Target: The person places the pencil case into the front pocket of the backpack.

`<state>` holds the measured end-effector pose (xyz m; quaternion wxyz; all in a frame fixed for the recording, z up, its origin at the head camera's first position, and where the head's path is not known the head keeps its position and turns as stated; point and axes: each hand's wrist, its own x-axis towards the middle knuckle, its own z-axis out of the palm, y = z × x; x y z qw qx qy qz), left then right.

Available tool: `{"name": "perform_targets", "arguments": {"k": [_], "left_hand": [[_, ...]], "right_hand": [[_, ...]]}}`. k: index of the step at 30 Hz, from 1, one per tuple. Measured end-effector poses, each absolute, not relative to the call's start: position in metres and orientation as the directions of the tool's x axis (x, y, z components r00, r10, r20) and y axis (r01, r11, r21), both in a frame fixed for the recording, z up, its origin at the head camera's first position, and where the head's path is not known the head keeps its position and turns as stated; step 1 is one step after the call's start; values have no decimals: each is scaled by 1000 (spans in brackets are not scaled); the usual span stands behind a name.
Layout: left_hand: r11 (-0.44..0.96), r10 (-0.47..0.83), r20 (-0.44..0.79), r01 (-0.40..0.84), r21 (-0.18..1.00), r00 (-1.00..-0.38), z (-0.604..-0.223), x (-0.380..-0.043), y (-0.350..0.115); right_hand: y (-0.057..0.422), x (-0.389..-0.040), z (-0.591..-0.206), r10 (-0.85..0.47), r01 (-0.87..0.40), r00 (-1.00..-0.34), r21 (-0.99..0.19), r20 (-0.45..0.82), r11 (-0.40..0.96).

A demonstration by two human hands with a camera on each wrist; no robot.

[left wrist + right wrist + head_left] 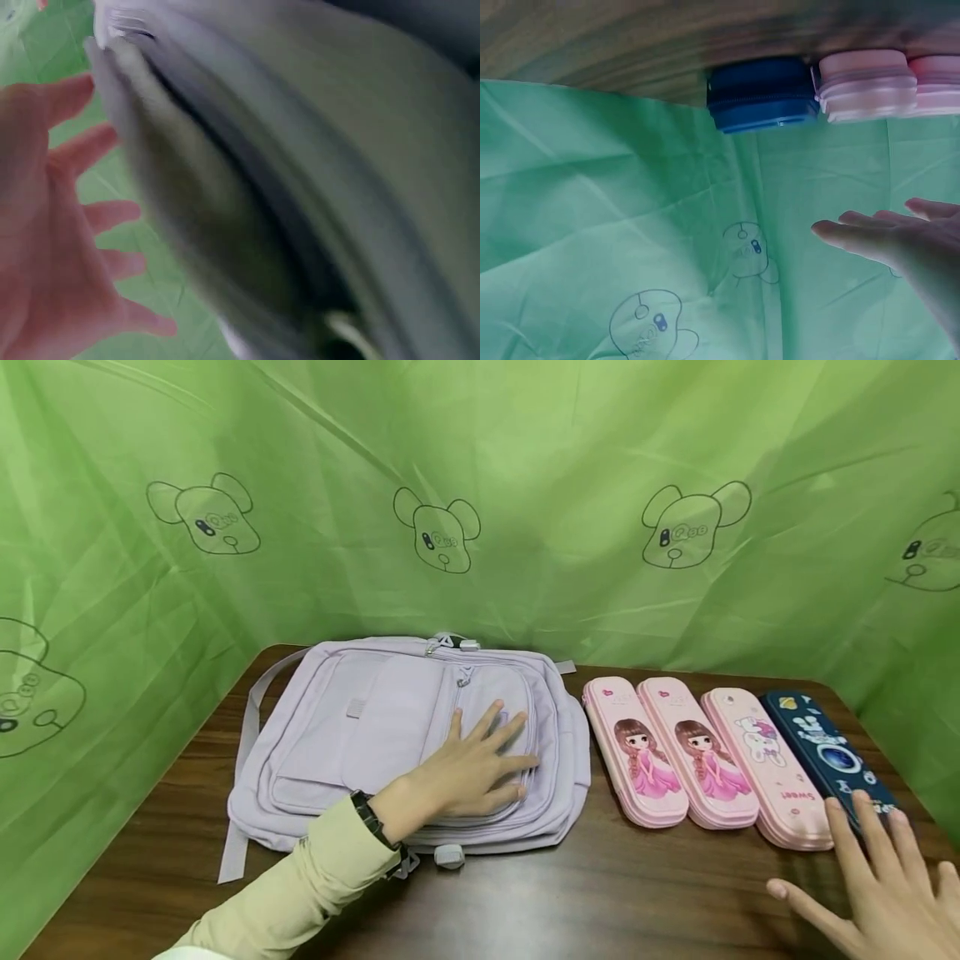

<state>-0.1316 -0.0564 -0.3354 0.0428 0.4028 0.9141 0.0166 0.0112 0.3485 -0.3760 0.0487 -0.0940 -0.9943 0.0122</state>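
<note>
A pale lilac backpack [390,718] lies flat on the table, front pocket up. My left hand [472,768] is spread over its front pocket, fingers straight and apart. In the left wrist view the left hand [60,225] shows beside the blurred side of the backpack [225,165]. To the right, my right hand [885,877] hovers with spread fingers by the near end of a dark blue pencil case [832,752], overlapping it in the head view. From the right wrist view, the right hand [900,232] is apart from the blue pencil case [765,94] and holds nothing.
Left of the blue case stand a pink bunny pencil case [765,760] and two pink pencil cases with a girl in a dress, one [701,752] beside the other [637,752]. Green fabric [555,485] with bear drawings walls the brown table [525,910] at back and sides.
</note>
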Motion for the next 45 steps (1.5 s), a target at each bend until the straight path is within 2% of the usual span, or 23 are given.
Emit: {"name": "perform_targets", "arguments": {"k": [8, 15, 18, 23, 27, 31, 37, 45], "left_hand": [[646, 763, 70, 762, -45, -643, -333, -136, -64], [646, 758, 237, 750, -144, -608, -316, -131, -71], [618, 776, 262, 774, -138, -574, -305, -134, -77], [579, 791, 274, 814, -42, -548, -294, -145, -104], [599, 768, 284, 801, -1, -574, -290, -148, -129], [647, 736, 272, 762, -15, -620, -287, -145, -152], [738, 643, 271, 674, 31, -716, -292, -137, -190], [839, 481, 232, 520, 157, -846, -324, -126, -216]], "right_hand": [[350, 15, -388, 204, 198, -974, -63, 101, 978], [346, 11, -392, 230, 229, -970, -25, 77, 973], [345, 10, -390, 225, 224, -971, -19, 81, 974], [343, 8, -386, 205, 205, -976, -4, 77, 979], [342, 8, -384, 195, 195, -978, -7, 75, 981], [341, 8, -383, 197, 197, -978, -3, 69, 980], [339, 9, -383, 208, 208, -976, -4, 68, 978], [339, 9, -382, 212, 211, -975, -21, 74, 977]]}}
